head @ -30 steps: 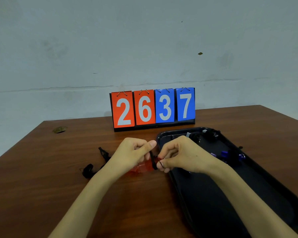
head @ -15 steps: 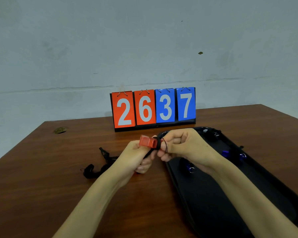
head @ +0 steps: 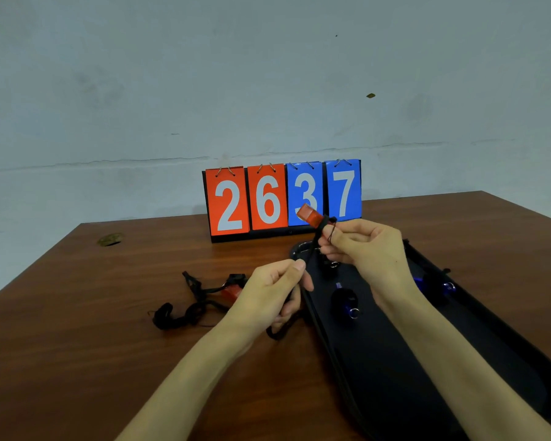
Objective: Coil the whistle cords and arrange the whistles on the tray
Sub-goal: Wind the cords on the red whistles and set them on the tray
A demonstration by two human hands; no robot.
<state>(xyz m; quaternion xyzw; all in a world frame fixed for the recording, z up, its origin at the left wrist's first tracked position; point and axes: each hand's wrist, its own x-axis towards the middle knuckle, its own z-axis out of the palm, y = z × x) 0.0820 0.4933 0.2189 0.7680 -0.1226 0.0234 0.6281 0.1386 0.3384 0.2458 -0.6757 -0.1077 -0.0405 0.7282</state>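
My right hand [head: 366,253] pinches a red whistle [head: 309,215] at its cord end and holds it up in front of the scoreboard. Its black cord [head: 312,249] runs down to my left hand [head: 271,294], which grips it lower down. The cord's tail hangs in a loop below that hand. A second red whistle [head: 233,292] with a loose black cord [head: 178,313] lies on the table to the left. On the black tray [head: 395,377] at the right lie blue whistles [head: 347,302] with coiled cords, one more [head: 439,286] behind my right wrist.
A flip scoreboard [head: 282,198] reading 2637 stands at the back of the wooden table [head: 93,345], against a grey wall. A small dark mark [head: 110,239] sits at the far left of the table.
My right hand has lifted the red whistle up and to the right. My left hand has slid down the cord, which now stretches between the two hands.
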